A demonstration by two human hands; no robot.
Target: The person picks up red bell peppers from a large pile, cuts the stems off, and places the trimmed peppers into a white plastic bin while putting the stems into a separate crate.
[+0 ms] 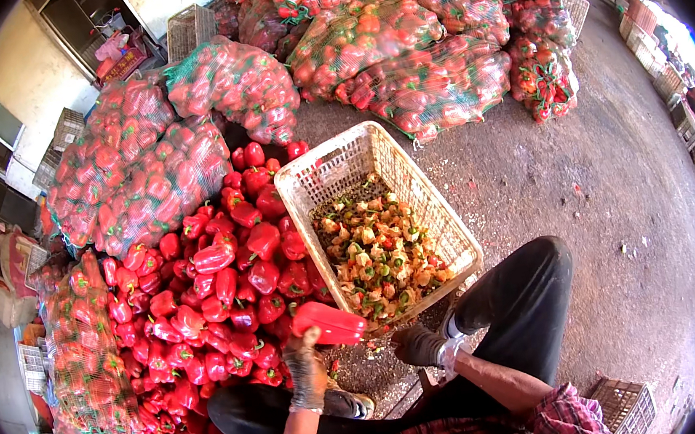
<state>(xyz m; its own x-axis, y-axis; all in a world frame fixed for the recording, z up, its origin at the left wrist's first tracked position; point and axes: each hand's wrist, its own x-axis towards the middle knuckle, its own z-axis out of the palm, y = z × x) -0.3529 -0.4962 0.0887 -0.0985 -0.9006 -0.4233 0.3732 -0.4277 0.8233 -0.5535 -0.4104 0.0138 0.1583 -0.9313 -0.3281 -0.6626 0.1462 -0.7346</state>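
Observation:
My left hand (pixel 308 361), in a grimy glove, grips a long red bell pepper (pixel 333 324) beside the near end of a white plastic crate (pixel 295 197). The crate holds pepper cores (pixel 381 256) with green stems and pale seed clusters. To the right of that pepper, my right hand (pixel 420 346), also gloved, is closed just below the crate's near rim; whatever is in it, if anything, is hidden. A large loose heap of red peppers (pixel 212 261) lies to the left of the crate and beside my left leg.
Mesh sacks of peppers (pixel 397 85) pile up behind the crate and along the left (pixel 82 347). My bent legs (pixel 526 300) frame the lower middle. A grey concrete floor (pixel 599 190) stretches right toward stacked crates (pixel 643 50). Another crate (pixel 622 408) sits at lower right; a doorway (pixel 78 29) is at upper left.

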